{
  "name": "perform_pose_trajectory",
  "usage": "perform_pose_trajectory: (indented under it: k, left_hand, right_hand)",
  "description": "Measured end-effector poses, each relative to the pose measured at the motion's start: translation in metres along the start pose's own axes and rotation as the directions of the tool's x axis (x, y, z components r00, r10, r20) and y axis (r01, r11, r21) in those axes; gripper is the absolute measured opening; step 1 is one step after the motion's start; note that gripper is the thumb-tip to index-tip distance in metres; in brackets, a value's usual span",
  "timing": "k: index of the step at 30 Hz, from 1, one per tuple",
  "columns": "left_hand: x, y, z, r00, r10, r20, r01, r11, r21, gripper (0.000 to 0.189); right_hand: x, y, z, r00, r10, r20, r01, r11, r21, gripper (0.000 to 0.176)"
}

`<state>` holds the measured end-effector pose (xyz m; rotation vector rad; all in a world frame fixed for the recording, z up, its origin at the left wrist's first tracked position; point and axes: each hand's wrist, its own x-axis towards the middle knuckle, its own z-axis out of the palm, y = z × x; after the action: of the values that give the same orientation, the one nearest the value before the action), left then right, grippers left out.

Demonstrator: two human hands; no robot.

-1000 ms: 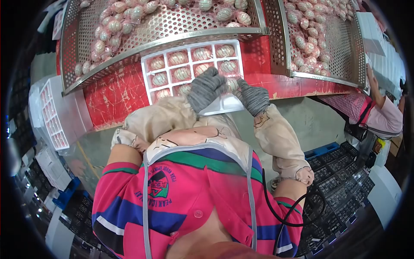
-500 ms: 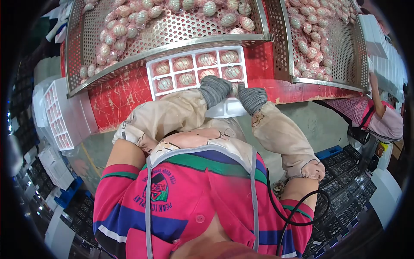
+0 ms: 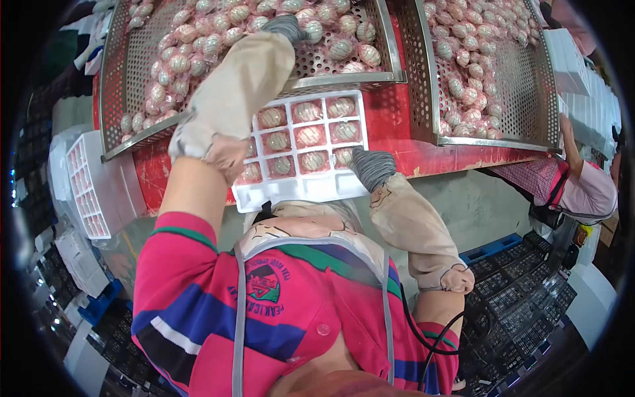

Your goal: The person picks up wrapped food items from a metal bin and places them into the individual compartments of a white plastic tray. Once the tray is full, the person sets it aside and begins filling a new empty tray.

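Observation:
My left hand (image 3: 283,28), in a grey knit glove, reaches over film-wrapped, striped egg-shaped pieces (image 3: 231,34) heaped in a perforated metal tray. Its fingers point down among them, so their grip is hidden. My right hand (image 3: 374,167), gloved alike, is curled at the right edge of a white compartment tray (image 3: 301,190), beside its near right cell. Similar wrapped pieces (image 3: 309,136) sit one to a cell in that tray. My left forearm sleeve covers part of the tray's left side.
The metal tray's raised front rim (image 3: 350,79) stands behind the white tray on a red worktop (image 3: 390,122). A second perforated tray (image 3: 529,86) with more pieces lies to the right. Another filled white tray (image 3: 86,185) leans at left. A co-worker's arm (image 3: 572,142) shows at far right.
My left hand has left the white tray and moved up and away into the heap of wrapped pieces. My right hand has stayed at the tray's right edge. The view has shifted slightly.

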<state>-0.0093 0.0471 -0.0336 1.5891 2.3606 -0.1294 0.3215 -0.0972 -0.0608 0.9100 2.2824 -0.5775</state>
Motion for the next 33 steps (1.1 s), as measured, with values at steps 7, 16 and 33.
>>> perform_pose_trajectory:
  k: [7,16,33]
  left_hand:
    - [-0.007,-0.003,-0.014,0.975,0.180,0.133,-0.102,0.886,-0.452,0.029]
    - [-0.211,0.026,0.011,0.652,0.722,0.233,0.050,0.265,-0.963,0.009]
    - [-0.303,0.060,0.124,0.762,0.637,-0.114,-0.629,0.687,-0.363,0.028]
  right_hand:
    - [-0.007,0.000,-0.006,1.000,-0.001,-0.020,0.002,0.998,0.061,0.043]
    - [-0.081,0.016,0.025,0.831,0.431,-0.352,0.215,0.335,0.917,0.021]
    - [-0.094,-0.014,0.015,0.974,0.002,-0.226,0.023,0.994,0.109,0.040]
